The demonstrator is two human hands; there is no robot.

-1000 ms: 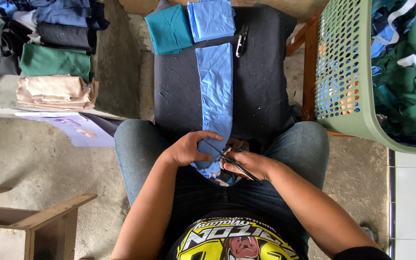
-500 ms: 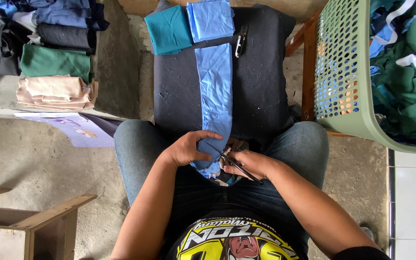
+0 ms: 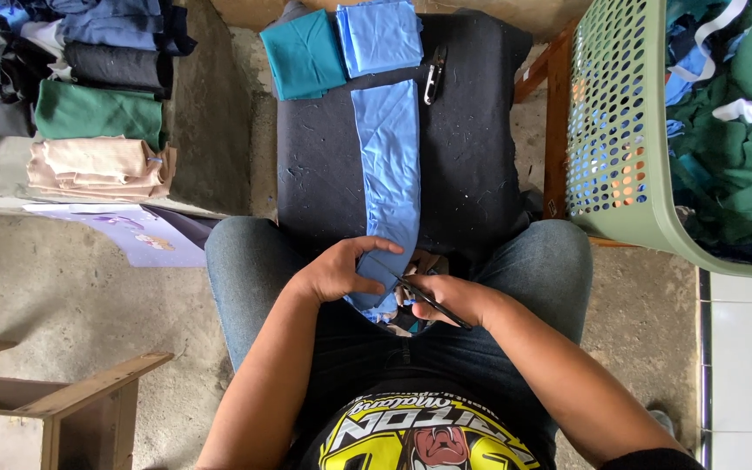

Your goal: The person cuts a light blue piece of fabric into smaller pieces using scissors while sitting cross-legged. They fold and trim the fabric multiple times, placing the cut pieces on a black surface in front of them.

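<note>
The left hand [image 3: 337, 271] pinched the near end of the long light-blue cloth strip [image 3: 389, 174] lying on the dark padded board [image 3: 324, 174], the right hand [image 3: 450, 298] closed around small dark scissors [image 3: 419, 294] at that end, so the trimming seemed only begun, with two folded blue pieces [image 3: 341, 48] already set aside.

Fabric strip [image 3: 389, 183]: plain light blue, at the centre.
Worktop [image 3: 476, 165]: black cloth cover, flecked with pale lint.
Folded pieces at 12 o'clock: one teal [image 3: 302, 54], one light blue [image 3: 380, 35].
Basket [image 3: 624, 130]: pale green plastic, dotted with round holes, at 2 o'clock.
Scraps in basket [image 3: 741, 130]: dark green, blue, white.
Folded stack [image 3: 97, 113] at 10 o'clock: blue, black, green, beige.
Jeans [image 3: 245, 270]: faded grey-blue.
Shirt [image 3: 419, 426]: black with yellow and white print.
Scissors [image 3: 424, 296]: dark blades.
Floor [image 3: 89, 305]: grey concrete.
</note>
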